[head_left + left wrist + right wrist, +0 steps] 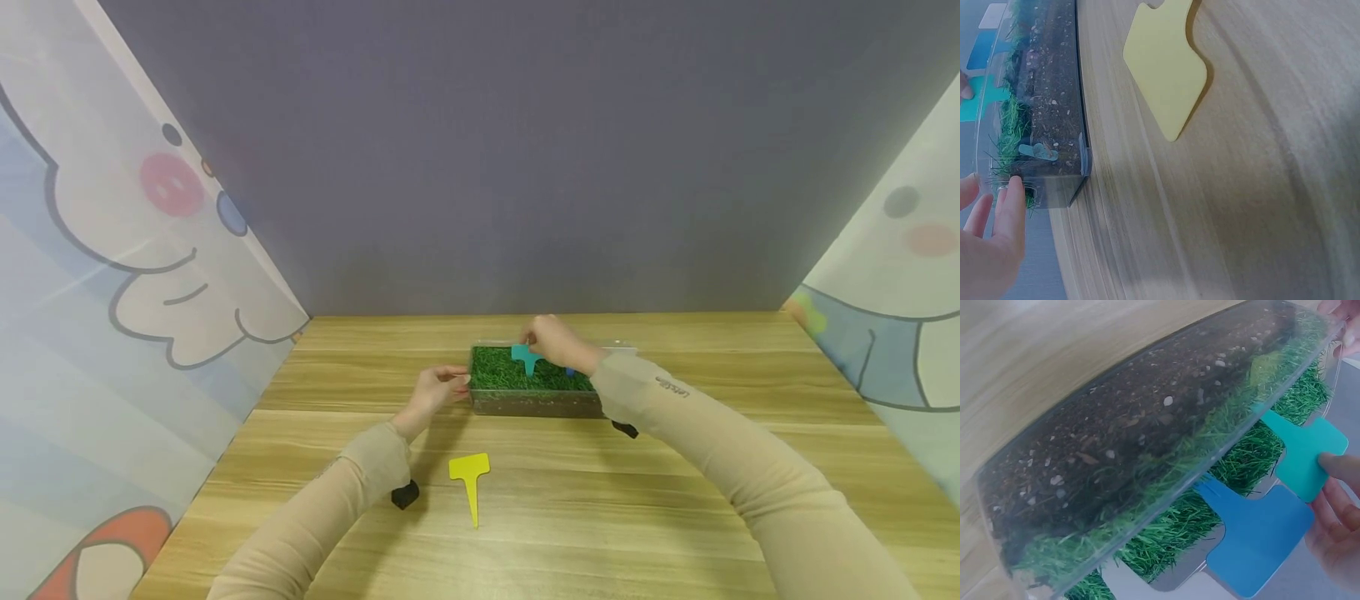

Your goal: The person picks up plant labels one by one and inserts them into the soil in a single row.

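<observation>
1. The left end of the box (536, 405) is blocked by the left hand (437, 387).
2. Passage over the grass (493, 368) is obstructed by the right hand (555, 340), teal marker (527, 357) and blue marker (1263, 534).
3. Room is left on the table (600, 517) between the yellow marker (470, 471) and right sleeve (735, 450).

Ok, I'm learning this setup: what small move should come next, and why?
Probably the right hand should press the teal tag slightly deeper: it pinches the tag, whose stem reaches into the grass, and the left hand touches the clear planter.
</observation>
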Motion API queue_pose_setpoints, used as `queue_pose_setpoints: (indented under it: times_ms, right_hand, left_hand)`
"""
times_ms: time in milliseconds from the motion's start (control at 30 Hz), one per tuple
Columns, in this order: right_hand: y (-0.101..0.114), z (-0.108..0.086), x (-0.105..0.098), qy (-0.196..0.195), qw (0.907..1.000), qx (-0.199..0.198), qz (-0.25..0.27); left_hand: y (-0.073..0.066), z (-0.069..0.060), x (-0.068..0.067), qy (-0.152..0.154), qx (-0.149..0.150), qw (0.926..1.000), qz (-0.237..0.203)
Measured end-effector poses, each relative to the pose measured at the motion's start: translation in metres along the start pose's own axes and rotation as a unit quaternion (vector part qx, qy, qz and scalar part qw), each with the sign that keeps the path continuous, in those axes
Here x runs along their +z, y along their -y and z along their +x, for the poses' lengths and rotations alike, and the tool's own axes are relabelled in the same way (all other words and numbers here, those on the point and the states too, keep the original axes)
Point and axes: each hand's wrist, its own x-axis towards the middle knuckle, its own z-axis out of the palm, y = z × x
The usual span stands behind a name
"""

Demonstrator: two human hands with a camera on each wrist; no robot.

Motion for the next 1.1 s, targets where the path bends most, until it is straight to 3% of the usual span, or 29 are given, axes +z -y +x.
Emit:
queue_pose_setpoints:
  times_ms: [133,233,367,467,700,1100]
  right_hand:
    - [-0.004,0.000,-0.002,0.005,0.9997,0.002,0.022]
    - [-0.005,-0.001,-0.004,0.009,0.9994,0.005,0.032]
    - [-0.006,-0.004,-0.007,0.008,0.9995,0.002,0.030]
    - [-0.005,-0.007,-0.009,0.002,0.9997,0.000,0.024]
    - [0.002,-0.017,-0.016,-0.020,0.9995,-0.002,0.025]
    - [0.002,-0.039,-0.025,-0.094,0.9948,-0.029,0.026]
  left_hand:
    - [0.029,0.024,-0.005,0.002,-0.003,1.0000,-0.007]
    - [0.037,0.029,-0.007,0.009,0.010,0.9998,-0.012]
    - [0.007,0.006,-0.001,0.007,0.012,0.9999,-0.005]
    - [-0.020,-0.012,0.005,-0.008,-0.016,0.9998,0.002]
    - [-0.021,-0.012,0.004,-0.011,-0.027,0.9996,0.002]
    - [-0.022,-0.013,0.005,-0.015,-0.028,0.9995,-0.007]
